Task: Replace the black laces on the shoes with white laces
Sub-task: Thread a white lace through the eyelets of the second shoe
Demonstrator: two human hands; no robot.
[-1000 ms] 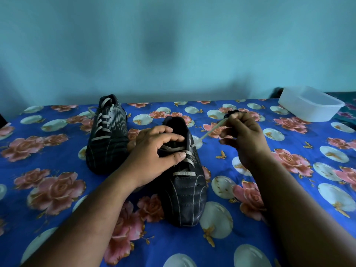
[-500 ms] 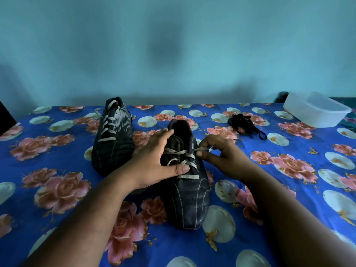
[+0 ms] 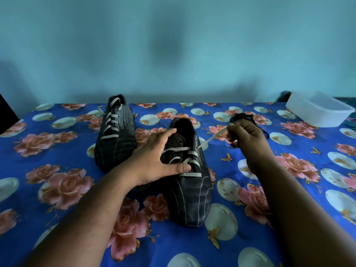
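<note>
Midway through lacing the near shoe (image 3: 189, 182) on the flowered cloth (image 3: 57, 189): left hand (image 3: 158, 160) spread flat, steadying it, right hand (image 3: 244, 135) pinching the white lace (image 3: 212, 138) taut; next, threading the following eyelet

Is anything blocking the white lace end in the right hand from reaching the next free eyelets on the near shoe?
Nothing visible does. The right hand pinches the white lace taut off the near shoe on its right side. The left hand rests on the lower lacing and tongue, leaving the upper right edge uncovered.
</note>
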